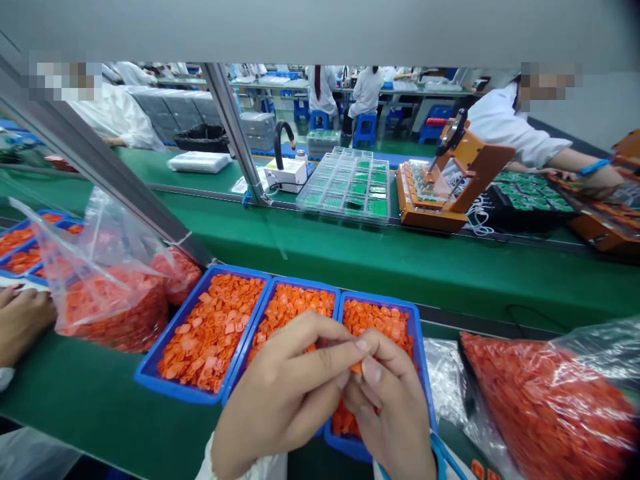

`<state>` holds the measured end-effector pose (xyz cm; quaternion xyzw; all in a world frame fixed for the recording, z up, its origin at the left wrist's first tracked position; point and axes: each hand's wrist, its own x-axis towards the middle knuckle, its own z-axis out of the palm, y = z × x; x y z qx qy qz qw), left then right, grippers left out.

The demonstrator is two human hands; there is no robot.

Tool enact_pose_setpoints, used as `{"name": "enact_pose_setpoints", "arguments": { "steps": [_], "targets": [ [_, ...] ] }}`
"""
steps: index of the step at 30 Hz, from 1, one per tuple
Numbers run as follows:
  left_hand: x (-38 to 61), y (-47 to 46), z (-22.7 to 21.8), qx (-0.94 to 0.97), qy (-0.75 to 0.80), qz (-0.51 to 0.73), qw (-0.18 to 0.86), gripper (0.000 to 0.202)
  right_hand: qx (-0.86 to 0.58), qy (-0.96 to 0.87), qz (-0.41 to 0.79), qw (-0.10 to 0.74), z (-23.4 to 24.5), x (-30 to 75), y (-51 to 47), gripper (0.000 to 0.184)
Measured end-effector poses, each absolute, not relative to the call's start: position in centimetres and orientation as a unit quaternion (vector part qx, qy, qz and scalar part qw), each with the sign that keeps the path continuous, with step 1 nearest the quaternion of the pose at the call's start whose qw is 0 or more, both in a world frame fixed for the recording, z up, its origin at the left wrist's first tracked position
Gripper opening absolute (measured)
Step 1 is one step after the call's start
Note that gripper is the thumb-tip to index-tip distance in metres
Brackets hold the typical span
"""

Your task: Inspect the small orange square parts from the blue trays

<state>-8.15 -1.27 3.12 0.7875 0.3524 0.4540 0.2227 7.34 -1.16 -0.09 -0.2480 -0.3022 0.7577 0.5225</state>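
Observation:
My left hand [283,393] and my right hand [393,407] meet over the blue trays, fingertips pinched together on a small orange rubber piece [356,366]. Both hands are closed on it; most of the piece is hidden by the fingers. Below them lie three blue trays side by side: a left tray [150,367], a middle tray [300,283] and a right tray [419,347], each filled with several orange pieces.
A clear bag of orange pieces [107,293] lies at the left, another bag [545,400] at the right. Another person's hand [20,320] rests at the far left. Beyond the green belt [350,260] stand a clear compartment tray [350,187], an orange fixture [445,183] and seated co-workers.

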Motion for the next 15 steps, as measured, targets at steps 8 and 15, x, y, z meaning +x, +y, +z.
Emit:
{"name": "enact_pose_setpoints", "arguments": {
  "steps": [8, 15],
  "targets": [
    [-8.22, -1.05, 2.83, 0.773, 0.347, 0.475, 0.236, 0.029, -0.247, -0.286, 0.773, 0.51, 0.13, 7.21, -1.26, 0.034],
    [-7.76, -0.89, 3.1, 0.744, 0.345, 0.53, 0.215, 0.023, -0.248, -0.278, 0.772, 0.514, 0.5, 6.88, -0.92, 0.036]
  ]
}}
